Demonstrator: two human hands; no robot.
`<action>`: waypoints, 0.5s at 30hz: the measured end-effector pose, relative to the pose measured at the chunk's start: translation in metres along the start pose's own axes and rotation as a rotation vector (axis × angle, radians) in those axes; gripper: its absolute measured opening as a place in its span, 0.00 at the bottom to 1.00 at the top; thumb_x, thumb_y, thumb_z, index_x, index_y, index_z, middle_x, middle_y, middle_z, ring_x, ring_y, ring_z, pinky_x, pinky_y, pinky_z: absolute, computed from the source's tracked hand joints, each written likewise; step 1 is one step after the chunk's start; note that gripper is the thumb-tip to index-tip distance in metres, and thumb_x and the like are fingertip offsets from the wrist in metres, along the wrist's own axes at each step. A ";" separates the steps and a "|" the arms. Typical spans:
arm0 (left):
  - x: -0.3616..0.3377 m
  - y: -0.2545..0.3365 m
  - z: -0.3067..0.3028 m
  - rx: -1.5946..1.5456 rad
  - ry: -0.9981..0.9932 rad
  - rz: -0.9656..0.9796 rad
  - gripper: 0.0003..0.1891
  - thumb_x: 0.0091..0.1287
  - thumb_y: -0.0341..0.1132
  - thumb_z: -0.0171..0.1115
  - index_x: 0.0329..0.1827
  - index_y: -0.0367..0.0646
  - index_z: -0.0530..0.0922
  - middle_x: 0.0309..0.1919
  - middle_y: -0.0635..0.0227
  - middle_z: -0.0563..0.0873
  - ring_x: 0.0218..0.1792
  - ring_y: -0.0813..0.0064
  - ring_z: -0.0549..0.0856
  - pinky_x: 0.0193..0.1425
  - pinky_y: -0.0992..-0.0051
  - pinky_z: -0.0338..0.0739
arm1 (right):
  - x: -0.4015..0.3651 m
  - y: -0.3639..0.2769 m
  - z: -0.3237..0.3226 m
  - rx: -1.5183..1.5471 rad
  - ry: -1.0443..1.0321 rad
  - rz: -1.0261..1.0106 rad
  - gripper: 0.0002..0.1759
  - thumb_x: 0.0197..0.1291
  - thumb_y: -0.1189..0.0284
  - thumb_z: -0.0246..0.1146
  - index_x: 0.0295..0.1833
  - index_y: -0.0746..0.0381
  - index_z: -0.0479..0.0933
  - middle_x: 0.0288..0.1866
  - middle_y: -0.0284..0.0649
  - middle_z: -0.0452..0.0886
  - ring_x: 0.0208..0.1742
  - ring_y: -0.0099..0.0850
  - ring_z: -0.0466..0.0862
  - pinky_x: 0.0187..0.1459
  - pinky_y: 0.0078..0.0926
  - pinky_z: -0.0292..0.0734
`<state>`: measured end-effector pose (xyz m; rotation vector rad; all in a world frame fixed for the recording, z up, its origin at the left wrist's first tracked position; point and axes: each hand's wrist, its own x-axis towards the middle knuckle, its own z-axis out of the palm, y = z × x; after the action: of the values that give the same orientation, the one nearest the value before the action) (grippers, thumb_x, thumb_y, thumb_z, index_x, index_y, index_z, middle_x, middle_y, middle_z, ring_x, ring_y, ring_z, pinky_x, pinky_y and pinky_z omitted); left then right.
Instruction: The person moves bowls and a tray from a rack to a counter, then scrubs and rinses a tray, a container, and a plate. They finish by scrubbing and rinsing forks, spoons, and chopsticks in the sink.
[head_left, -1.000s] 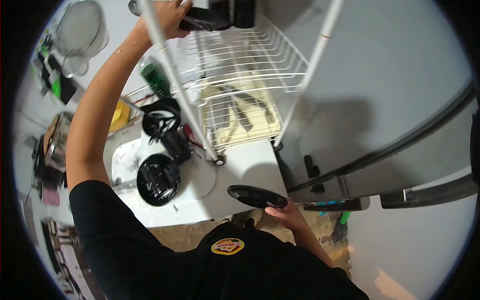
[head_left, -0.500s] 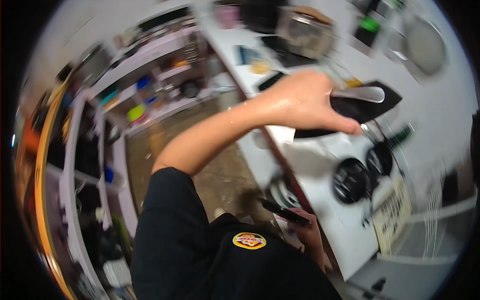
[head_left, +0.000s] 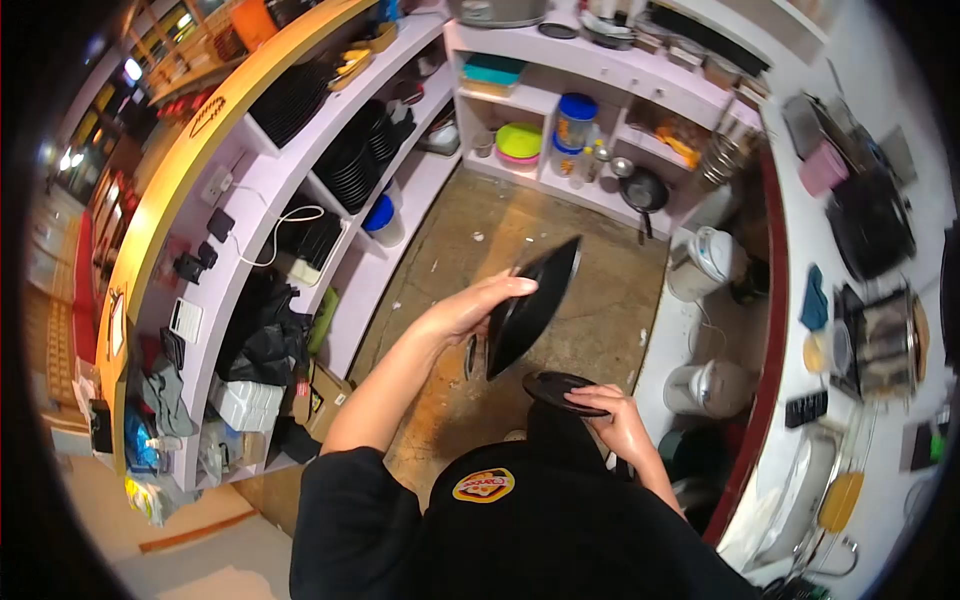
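Observation:
My left hand [head_left: 465,310] grips a black plate [head_left: 530,310] by its side, thumb on top, and holds it steeply tilted above the floor. A thin metal piece like a spoon [head_left: 470,356] shows below that hand. Lower and to the right, my right hand [head_left: 618,420] is closed on a dark round dish [head_left: 566,391], seen nearly edge-on in front of my black shirt [head_left: 480,550]. The fingers of both hands are partly hidden by what they hold.
Curved shelving [head_left: 300,150] on the left holds stacked black plates [head_left: 345,180]. More shelves at the back carry containers [head_left: 575,120] and a small pan [head_left: 643,188]. White lidded buckets [head_left: 705,265] stand by the right counter, which has a sink [head_left: 795,500].
My view has turned left from the counter to the shelves and floor. My left hand has come away from over the counter with the black plate; my right still holds the dark dish.

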<state>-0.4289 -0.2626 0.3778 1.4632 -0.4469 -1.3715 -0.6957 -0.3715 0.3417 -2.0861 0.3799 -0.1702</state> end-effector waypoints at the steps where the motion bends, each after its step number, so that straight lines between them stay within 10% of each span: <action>1: -0.011 0.016 -0.004 -0.120 0.116 0.045 0.32 0.55 0.57 0.58 0.54 0.41 0.69 0.31 0.71 0.77 0.17 0.87 0.64 0.16 0.81 0.54 | 0.027 0.009 -0.001 -0.009 -0.051 -0.025 0.26 0.36 0.88 0.61 0.45 0.59 0.80 0.47 0.42 0.80 0.49 0.41 0.76 0.54 0.33 0.70; 8: 0.036 0.032 -0.144 -0.595 0.414 0.129 0.23 0.59 0.53 0.55 0.44 0.41 0.75 0.29 0.66 0.81 0.21 0.74 0.80 0.25 0.73 0.79 | 0.260 0.034 -0.038 -0.092 -0.263 -0.224 0.27 0.35 0.88 0.56 0.45 0.58 0.80 0.46 0.43 0.80 0.50 0.43 0.76 0.55 0.34 0.68; 15: 0.077 0.036 -0.240 -0.789 0.760 0.087 0.27 0.58 0.55 0.52 0.47 0.38 0.75 0.33 0.61 0.82 0.27 0.65 0.83 0.33 0.67 0.80 | 0.489 0.023 -0.054 -0.185 -0.323 -0.380 0.28 0.36 0.87 0.58 0.48 0.55 0.79 0.48 0.40 0.78 0.53 0.39 0.73 0.58 0.33 0.65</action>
<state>-0.1807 -0.2395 0.3237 1.1416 0.4730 -0.6871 -0.2547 -0.5905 0.3344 -2.3044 -0.2055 -0.0189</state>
